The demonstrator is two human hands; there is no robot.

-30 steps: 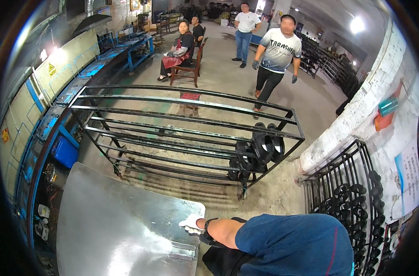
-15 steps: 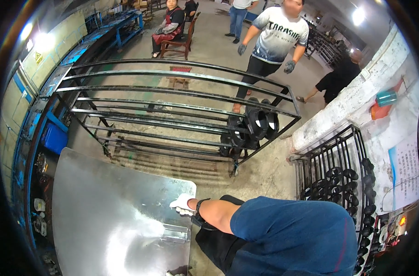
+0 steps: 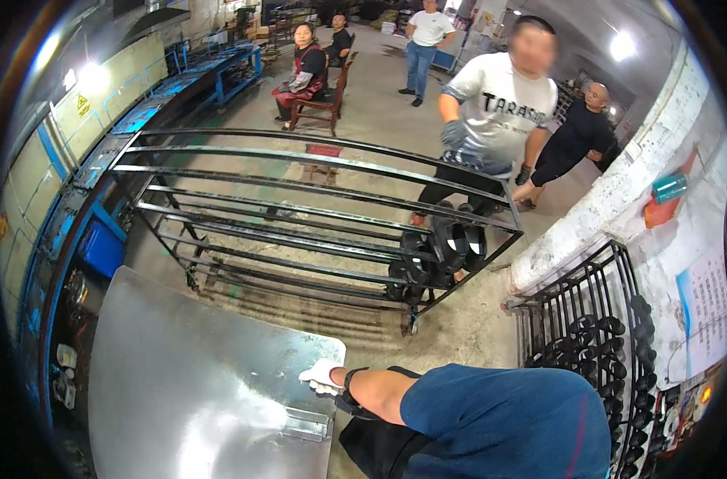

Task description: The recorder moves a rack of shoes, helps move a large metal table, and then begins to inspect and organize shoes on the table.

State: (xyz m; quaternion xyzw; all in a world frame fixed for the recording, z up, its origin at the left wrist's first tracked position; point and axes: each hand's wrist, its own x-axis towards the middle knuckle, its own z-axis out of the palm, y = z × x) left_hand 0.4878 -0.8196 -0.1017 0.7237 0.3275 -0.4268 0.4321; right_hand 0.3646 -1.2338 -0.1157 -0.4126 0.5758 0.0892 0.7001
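My right hand [image 3: 322, 375], in a white glove, rests near the right edge of a broad grey metal sheet [image 3: 180, 343]. Its fingers look curled in, and no object shows in them. A dark band circles the wrist, and a dark blue sleeve [image 3: 499, 415] covers the upper arm. Just below this hand, a small rectangular metal fitting [image 3: 306, 424] sits on the sheet, beside a bright glare. Out of the picture is my left hand.
Beyond the sheet stands a black metal rack [image 3: 315, 172], with several black rounded parts [image 3: 451, 243] at its right end. A co-worker [image 3: 499, 112] is behind it. Another loaded rack [image 3: 587, 319] stands by the white wall. A blue bin [image 3: 101, 247] is at left.
The view has tipped upward, so the scene sits lower. The gloved co-worker has moved closer to the rack's right end. My right hand stays on the sheet; a pale patch at the bottom edge is gone.
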